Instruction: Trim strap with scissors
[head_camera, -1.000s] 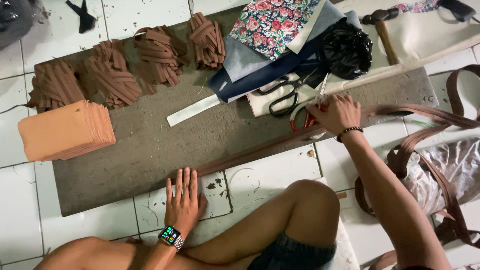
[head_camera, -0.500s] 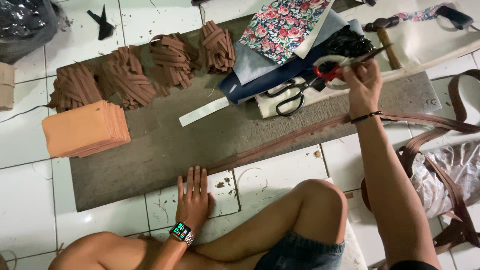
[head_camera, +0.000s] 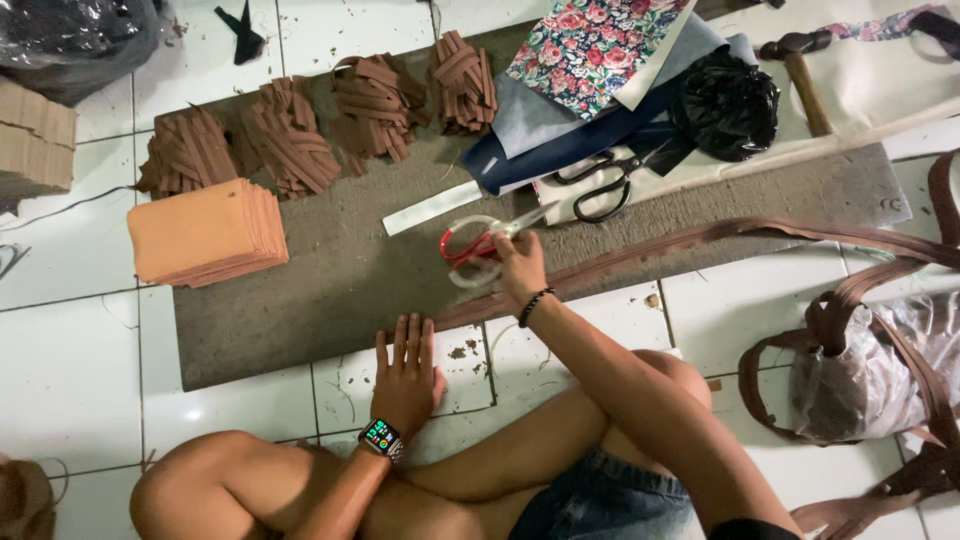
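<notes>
The red-handled scissors (head_camera: 478, 248) are gripped in the right hand (head_camera: 520, 268), its fingers curled shut around the handles, blades pointing up and away toward the black scissors (head_camera: 605, 185) beyond. The left hand (head_camera: 407, 375) is laid flat on the white floor tiles (head_camera: 230, 405), fingers spread, their tips at the near edge of the grey mat (head_camera: 330, 290). A long brown strap (head_camera: 700, 240) is stretched from just beside the left fingertips, under the right hand, out to the right. Whether the strap is touched by the left fingers is hard to tell. Farther off to the left, a stack of tan sheets (head_camera: 205, 232) is seen, with bundles of brown strips (head_camera: 290, 135) behind it.
</notes>
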